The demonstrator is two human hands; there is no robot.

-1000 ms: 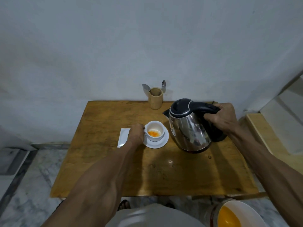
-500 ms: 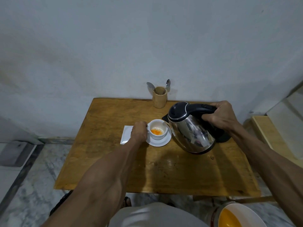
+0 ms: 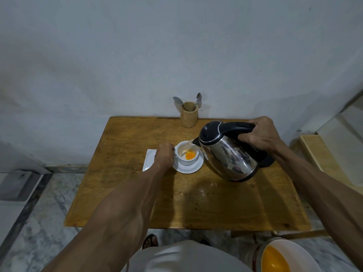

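Observation:
A white cup (image 3: 189, 161) with orange powder in it stands on a white saucer (image 3: 191, 168) on the wooden table (image 3: 196, 203). My left hand (image 3: 164, 157) grips the cup at its left side, where the handle is hidden. My right hand (image 3: 259, 134) grips the black handle of a steel kettle (image 3: 227, 154), which is lifted and tilted left. Its spout is over the cup's rim and a thin stream of water runs into the cup.
A flat white sachet (image 3: 149, 160) lies left of the saucer. A wooden holder (image 3: 189, 116) with two spoons stands at the table's back edge. The kettle's black base (image 3: 266, 160) sits behind it. A white bucket (image 3: 282, 256) of orange liquid is on the floor, lower right.
The kettle has moved left and tipped further, bringing its spout over the cup; water now pours in. My left hand has kept its hold on the cup.

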